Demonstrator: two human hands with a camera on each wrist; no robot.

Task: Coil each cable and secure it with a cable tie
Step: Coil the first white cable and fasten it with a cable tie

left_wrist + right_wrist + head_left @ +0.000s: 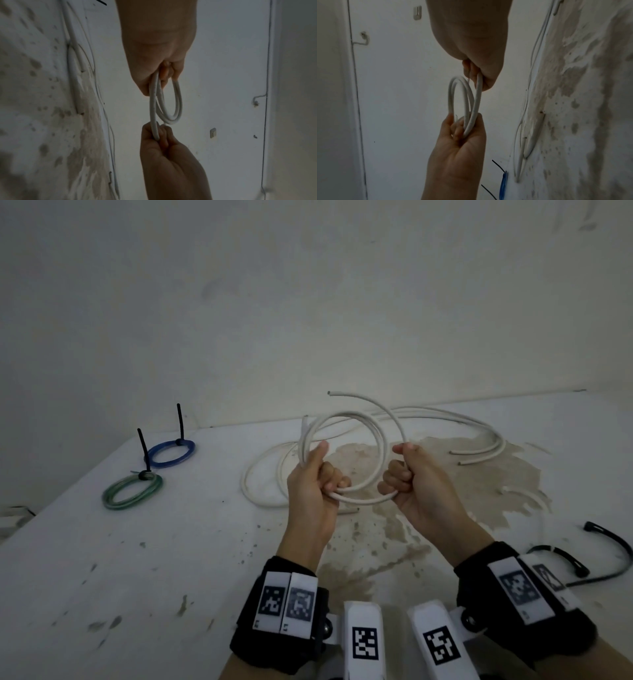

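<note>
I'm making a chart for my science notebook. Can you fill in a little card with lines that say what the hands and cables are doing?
left hand: grips the stacked loops of the white cable
right hand: grips the same cable's loose part, bending the next loop
cable end: sticks up, free
blue coil: on the table, tied with a black tie
green coil: beside it, tied too
other white cables: loose, uncoiled
spare black ties: lying far right

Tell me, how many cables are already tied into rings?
2: a blue ring near the table's far left edge and a green ring just in front of it, each with a black tie.
</note>
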